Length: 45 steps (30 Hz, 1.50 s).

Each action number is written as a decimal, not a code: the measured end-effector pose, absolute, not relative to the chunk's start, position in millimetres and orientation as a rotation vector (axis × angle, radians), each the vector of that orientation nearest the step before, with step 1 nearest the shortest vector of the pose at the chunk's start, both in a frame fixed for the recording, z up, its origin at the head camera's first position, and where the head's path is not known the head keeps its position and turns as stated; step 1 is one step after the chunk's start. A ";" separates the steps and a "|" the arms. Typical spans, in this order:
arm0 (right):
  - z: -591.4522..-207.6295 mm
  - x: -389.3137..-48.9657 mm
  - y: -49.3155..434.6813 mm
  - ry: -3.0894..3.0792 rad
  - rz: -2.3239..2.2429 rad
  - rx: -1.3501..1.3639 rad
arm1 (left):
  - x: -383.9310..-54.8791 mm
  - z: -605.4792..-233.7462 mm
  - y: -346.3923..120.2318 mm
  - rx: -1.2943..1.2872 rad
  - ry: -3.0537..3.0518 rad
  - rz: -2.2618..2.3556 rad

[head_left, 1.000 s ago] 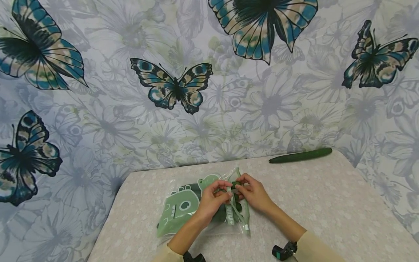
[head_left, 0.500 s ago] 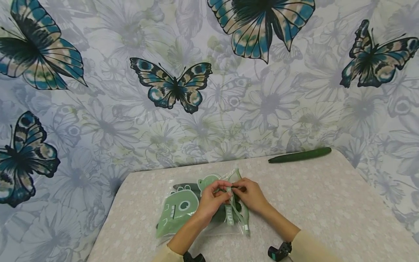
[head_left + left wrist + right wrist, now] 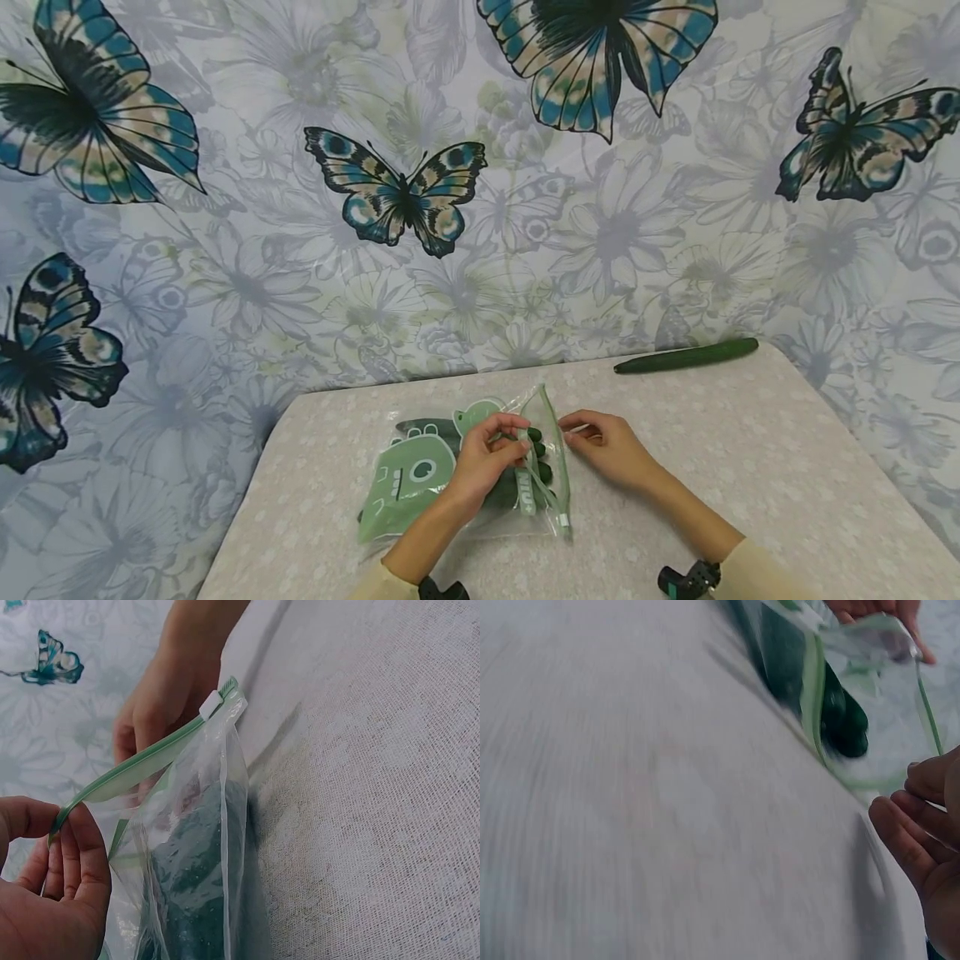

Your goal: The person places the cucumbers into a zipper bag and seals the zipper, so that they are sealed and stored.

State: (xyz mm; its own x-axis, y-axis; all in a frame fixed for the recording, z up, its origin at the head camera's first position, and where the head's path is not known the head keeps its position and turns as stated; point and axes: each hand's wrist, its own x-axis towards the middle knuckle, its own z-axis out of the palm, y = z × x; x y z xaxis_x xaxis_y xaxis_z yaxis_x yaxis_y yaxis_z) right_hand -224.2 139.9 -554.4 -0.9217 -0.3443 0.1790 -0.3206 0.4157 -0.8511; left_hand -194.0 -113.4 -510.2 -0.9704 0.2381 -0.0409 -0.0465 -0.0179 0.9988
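Observation:
A clear zip bag (image 3: 420, 517) with green dinosaur prints lies on the table. Dark green cucumbers (image 3: 543, 472) are inside it, their ends showing at the gaping mouth on the right. My left hand (image 3: 491, 458) pinches one lip of that mouth, and the green zip strip (image 3: 127, 765) runs from its thumb and finger to a white slider (image 3: 211, 705). My right hand (image 3: 611, 450) is just right of the mouth, with fingers loosely bent and nothing seen between them. Whether its fingertips touch the bag's edge is hard to tell.
Another cucumber (image 3: 686, 357) lies at the table's back right, near the wall. A pale patterned cloth covers the table (image 3: 750, 467). Behind it hangs a wall covering (image 3: 637, 233) with butterfly and flower prints.
My right hand held a cucumber end at the bag's mouth, pushed it inward, then let go and drew back to the right. My left hand has stayed on the bag's lip.

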 end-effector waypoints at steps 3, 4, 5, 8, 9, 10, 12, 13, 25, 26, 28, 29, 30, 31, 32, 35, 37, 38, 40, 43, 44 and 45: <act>-554.3 -227.7 163.2 2.675 -1.550 -0.579 | -194.2 -509.9 -114.7 0.205 2.058 2.095; -554.7 -229.3 171.7 2.695 -1.541 -0.582 | -194.3 -509.6 -115.2 0.211 2.059 2.096; -554.6 -230.8 180.5 2.716 -1.528 -0.571 | -194.3 -509.3 -115.6 0.215 2.061 2.095; -552.6 -236.7 206.5 2.773 -1.492 -0.543 | -194.7 -509.0 -117.0 0.228 2.065 2.096; -551.8 -238.9 214.6 2.794 -1.482 -0.544 | -194.9 -509.1 -117.5 0.230 2.065 2.097; -551.2 -241.3 222.8 2.816 -1.471 -0.548 | -195.0 -509.1 -118.0 0.230 2.063 2.098; -549.5 -246.3 238.4 2.852 -1.460 -0.548 | -195.3 -509.2 -118.8 0.224 2.066 2.096; -548.5 -248.7 245.6 2.872 -1.457 -0.549 | -195.4 -509.2 -119.2 0.219 2.067 2.094; -543.5 -281.8 319.9 3.136 -1.198 -0.444 | -198.3 -507.8 -120.0 0.198 2.074 2.082; -543.8 -284.8 325.1 3.152 -1.158 -0.416 | -198.5 -507.8 -119.9 0.196 2.071 2.084; -545.6 -291.9 335.2 3.177 -1.078 -0.370 | -198.8 -507.7 -119.7 0.191 2.071 2.083; -546.9 -295.5 340.5 3.183 -1.047 -0.340 | -198.8 -507.4 -119.3 0.188 2.069 2.084; -548.4 -299.0 346.1 3.193 -1.019 -0.313 | -198.8 -507.0 -118.9 0.186 2.067 2.083; -549.7 -302.3 351.5 3.203 -0.994 -0.286 | -198.9 -506.6 -118.5 0.190 2.065 2.082; -550.5 -304.9 356.6 3.211 -0.972 -0.255 | -198.5 -505.8 -118.1 0.193 2.066 2.081; -553.0 -311.0 372.3 3.224 -0.948 -0.180 | -198.5 -505.5 -117.4 0.194 2.067 2.073; -553.2 -313.8 381.4 3.231 -0.947 -0.138 | -198.2 -505.8 -117.0 0.196 2.071 2.067; -553.4 -315.3 385.6 3.233 -0.943 -0.125 | -197.9 -506.1 -116.9 0.191 2.072 2.066; -553.2 -318.3 393.8 3.228 -0.927 -0.126 | -197.1 -506.3 -116.5 0.191 2.064 2.070; -550.8 -321.4 402.4 3.206 -0.867 -0.154 | -195.7 -505.1 -116.3 0.205 2.052 2.077; -550.2 -322.5 404.1 3.194 -0.833 -0.157 | -195.8 -504.8 -116.9 0.210 2.048 2.078; -549.3 -323.4 405.4 3.177 -0.805 -0.153 | -196.1 -504.3 -117.4 0.217 2.044 2.077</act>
State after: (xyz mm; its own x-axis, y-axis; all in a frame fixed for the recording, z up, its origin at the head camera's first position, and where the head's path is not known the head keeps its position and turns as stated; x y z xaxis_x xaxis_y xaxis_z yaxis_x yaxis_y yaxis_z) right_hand -323.4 405.4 -549.3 -0.9860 -0.0555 0.1574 -0.1238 0.8758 -0.4666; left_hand -196.1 -117.4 -504.3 -0.9652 0.2570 -0.0480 -0.0520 -0.0090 0.9986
